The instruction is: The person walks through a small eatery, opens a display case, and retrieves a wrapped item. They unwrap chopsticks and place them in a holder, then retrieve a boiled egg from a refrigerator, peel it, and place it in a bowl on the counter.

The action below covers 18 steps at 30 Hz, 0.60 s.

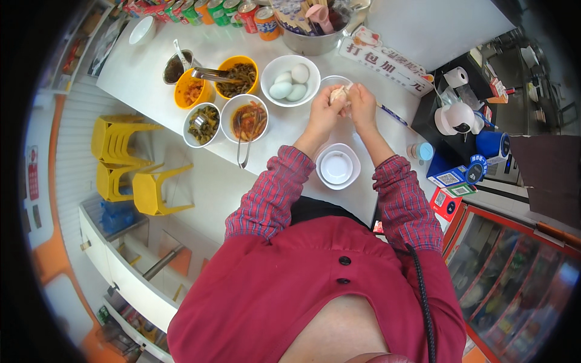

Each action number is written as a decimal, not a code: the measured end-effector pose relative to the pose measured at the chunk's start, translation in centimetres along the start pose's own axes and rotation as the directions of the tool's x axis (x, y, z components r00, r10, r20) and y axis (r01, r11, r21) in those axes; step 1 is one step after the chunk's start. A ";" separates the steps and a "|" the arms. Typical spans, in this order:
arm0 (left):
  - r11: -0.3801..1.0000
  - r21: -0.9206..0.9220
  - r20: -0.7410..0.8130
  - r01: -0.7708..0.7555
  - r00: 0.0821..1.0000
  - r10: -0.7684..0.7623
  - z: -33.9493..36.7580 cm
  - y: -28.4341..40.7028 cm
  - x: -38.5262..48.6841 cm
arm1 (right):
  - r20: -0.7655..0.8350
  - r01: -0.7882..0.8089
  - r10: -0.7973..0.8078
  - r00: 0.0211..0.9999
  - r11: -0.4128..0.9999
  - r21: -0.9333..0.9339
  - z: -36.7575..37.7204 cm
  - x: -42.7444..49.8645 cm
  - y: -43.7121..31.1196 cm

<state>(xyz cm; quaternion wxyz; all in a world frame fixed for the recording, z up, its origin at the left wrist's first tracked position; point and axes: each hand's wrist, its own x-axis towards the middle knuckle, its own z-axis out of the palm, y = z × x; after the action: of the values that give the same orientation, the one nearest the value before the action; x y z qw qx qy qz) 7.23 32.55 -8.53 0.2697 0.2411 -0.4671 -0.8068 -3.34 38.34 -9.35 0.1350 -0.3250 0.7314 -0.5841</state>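
Near the back of the white counter, my left hand (327, 106) holds a pale, whitish piece, perhaps a garlic bulb (338, 94). My right hand (361, 106) meets it from the right, its fingertips pinching a thin pale bit at the piece's edge. Both hands are over a clear round bowl (335, 79), partly hidden behind them. To their left a white bowl (268, 93) contains several pale eggs (297, 92). Nested white bowls (337, 167) stand between my forearms.
Left on the counter are bowls of pickled vegetables (204, 125), some with metal tongs (243, 154). Behind stand drink cans (267, 25) and a metal pot (313, 43) of wrapped chopsticks. A lidded jar (421, 151) and a pen-like stick (392, 114) lie right; yellow stools (150, 193) stand left.
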 end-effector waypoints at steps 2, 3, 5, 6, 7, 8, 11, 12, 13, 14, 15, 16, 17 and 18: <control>0.998 -0.037 -0.009 0.044 0.999 -0.045 -0.2 0.1 0.2 | 0.206 -0.357 0.311 0.928 0.901 0.247 -0.9 0.8 -0.3; 0.996 -0.055 -0.006 0.074 0.997 -0.074 -0.3 0.1 0.2 | 0.313 -0.565 0.478 0.820 0.764 0.311 -1.4 1.1 -0.5; 0.995 -0.059 -0.048 0.081 0.995 -0.084 -0.5 0.1 0.1 | 0.383 -0.588 0.474 0.793 0.760 0.277 -2.3 1.3 -1.2; 0.994 -0.059 -0.058 0.088 0.994 -0.092 -0.6 0.1 0.0 | 0.417 -0.615 0.490 0.765 0.747 0.250 -2.6 1.4 -1.5; 0.993 -0.067 -0.064 0.098 0.993 -0.102 -0.7 0.2 0.0 | 0.404 -0.609 0.493 0.770 0.757 0.236 -2.8 1.5 -1.7; 0.991 -0.075 -0.062 0.111 0.991 -0.116 -0.8 0.2 0.0 | 0.398 -0.618 0.511 0.762 0.757 0.211 -2.9 1.6 -1.9; 0.986 -0.119 -0.068 0.121 0.989 -0.129 -1.0 0.1 -0.2 | 0.365 -0.570 0.515 0.776 0.820 0.056 -2.8 1.5 -2.0; 0.982 -0.133 -0.068 0.133 0.987 -0.143 -1.1 0.1 -0.2 | 0.337 -0.539 0.514 0.789 0.842 -0.022 -2.7 1.5 -1.9; 0.983 -0.146 -0.072 0.107 0.990 -0.119 -1.1 0.1 -0.3 | 0.342 -0.527 0.498 0.797 0.850 -0.008 -2.7 1.5 -1.9; 0.983 -0.156 -0.072 0.096 0.992 -0.108 -1.1 0.1 -0.3 | 0.332 -0.518 0.490 0.806 0.855 -0.005 -2.7 1.5 -1.8; 0.983 -0.166 -0.069 0.082 0.993 -0.094 -1.1 0.1 -0.3 | 0.306 -0.535 0.518 0.799 0.844 -0.032 -2.7 1.5 -1.7; 0.982 -0.166 -0.074 0.086 0.992 -0.099 -1.1 0.2 -0.4 | 0.294 -0.468 0.467 0.834 0.881 -0.070 -2.8 1.6 -1.7; 0.982 -0.166 -0.075 0.089 0.992 -0.103 -1.1 0.2 -0.4 | 0.265 -0.428 0.450 0.853 0.893 -0.139 -2.8 1.7 -1.7; 0.981 -0.165 -0.064 0.101 0.992 -0.113 -1.1 0.3 -0.5 | 0.245 -0.383 0.428 0.870 0.899 -0.210 -2.8 1.8 -1.8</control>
<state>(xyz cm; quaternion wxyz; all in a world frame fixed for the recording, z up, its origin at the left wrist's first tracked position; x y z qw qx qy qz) 8.34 32.06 -8.72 0.2616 0.2724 -0.3763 -0.8460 -5.79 39.17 -6.57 0.3331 -0.2540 0.7992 -0.4310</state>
